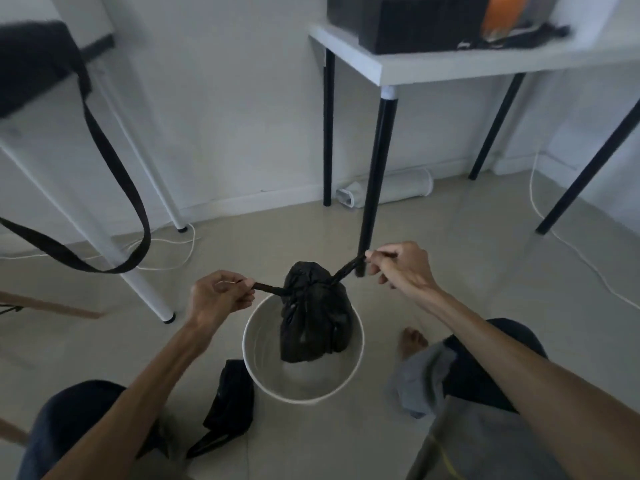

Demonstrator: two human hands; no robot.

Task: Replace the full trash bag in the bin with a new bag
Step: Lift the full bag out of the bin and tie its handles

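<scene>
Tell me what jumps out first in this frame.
Dead centre, a full black trash bag stands in a white bin, its twisted ends pulled apart by the left hand and right hand. A flat spare black bag lies on the floor at the bin's left.

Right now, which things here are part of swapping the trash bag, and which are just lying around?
Part of the job: full black trash bag, white bin, folded new black bag on the floor.

Lying about: white table, black strap, white cable, white roll by the wall.
</scene>
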